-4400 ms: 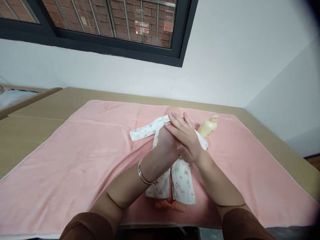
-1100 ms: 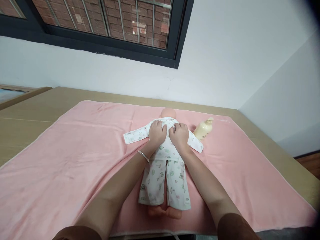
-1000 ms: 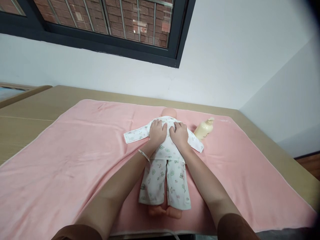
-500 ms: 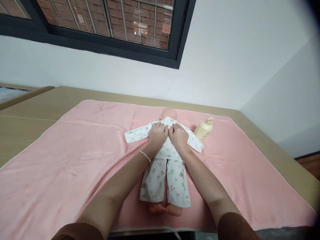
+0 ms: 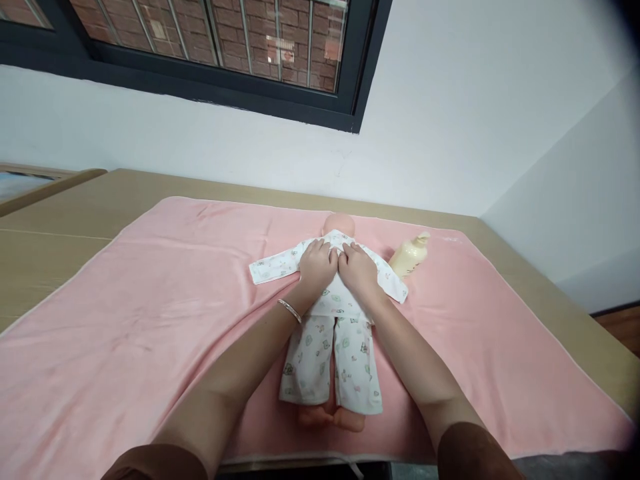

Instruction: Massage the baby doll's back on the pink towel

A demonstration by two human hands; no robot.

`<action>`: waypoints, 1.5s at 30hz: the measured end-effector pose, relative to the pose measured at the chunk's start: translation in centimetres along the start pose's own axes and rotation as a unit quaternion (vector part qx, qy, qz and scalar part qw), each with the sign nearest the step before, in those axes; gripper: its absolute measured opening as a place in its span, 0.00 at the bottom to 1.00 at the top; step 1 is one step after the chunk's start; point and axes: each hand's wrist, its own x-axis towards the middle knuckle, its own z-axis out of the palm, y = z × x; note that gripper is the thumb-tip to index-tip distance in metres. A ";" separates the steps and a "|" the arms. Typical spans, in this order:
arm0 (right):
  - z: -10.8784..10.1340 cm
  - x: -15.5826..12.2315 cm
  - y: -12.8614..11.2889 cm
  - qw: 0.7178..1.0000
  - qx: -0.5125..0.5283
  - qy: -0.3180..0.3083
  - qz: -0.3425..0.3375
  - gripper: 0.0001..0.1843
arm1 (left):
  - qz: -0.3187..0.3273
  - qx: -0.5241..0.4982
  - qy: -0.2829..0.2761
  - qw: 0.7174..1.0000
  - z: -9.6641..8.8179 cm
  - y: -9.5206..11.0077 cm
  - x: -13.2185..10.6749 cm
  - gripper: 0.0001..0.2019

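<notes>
Doll lies under the left hand and right hand, palm-down side by side, each grip unclenched.

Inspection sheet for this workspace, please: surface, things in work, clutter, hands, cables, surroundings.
Surface: wrinkled pink blanket over a wood-toned table.
Things in work: doll in a white patterned outfit.
Clutter: pump bottle beside the sleeve on the right.
Hands: left hand and right hand side by side on the doll's upper body; bracelet on the left wrist.
Cables: pale cord or strap at the near edge; cannot tell which.
Surroundings: barred window, white wall.
</notes>
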 end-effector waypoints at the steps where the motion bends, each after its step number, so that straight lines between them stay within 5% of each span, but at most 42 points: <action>1: 0.2 0.3 0.4 1.000 0.006 -0.003 -0.003 0.26 | 0.004 -0.008 -0.009 1.000 0.2 -0.2 0.2 0.18; 6: 1.0 1.4 2.0 0.999 0.020 -0.019 -0.029 0.30 | 0.019 0.002 -0.024 1.000 0.4 -0.8 0.6 0.19; 13: -1.2 -0.1 -0.4 0.999 -0.044 -0.028 0.007 0.23 | -0.019 0.046 -0.044 0.998 -1.2 0.9 0.4 0.15; 21: 0.7 1.9 2.8 0.999 0.002 -0.009 -0.053 0.28 | -0.001 0.008 -0.062 0.998 0.1 -0.5 1.1 0.21; 28: -1.4 0.0 -0.4 0.998 -0.049 -0.008 -0.031 0.21 | 0.015 0.057 -0.054 0.997 -1.6 1.2 0.3 0.16; 38: 0.9 1.7 2.4 0.999 -0.006 0.005 -0.042 0.28 | -0.017 0.037 -0.056 0.998 -0.6 0.0 1.1 0.21; 45: -1.7 0.0 -0.4 0.999 -0.046 -0.017 -0.020 0.19 | -0.004 0.066 -0.068 0.996 -2.1 1.3 0.8 0.15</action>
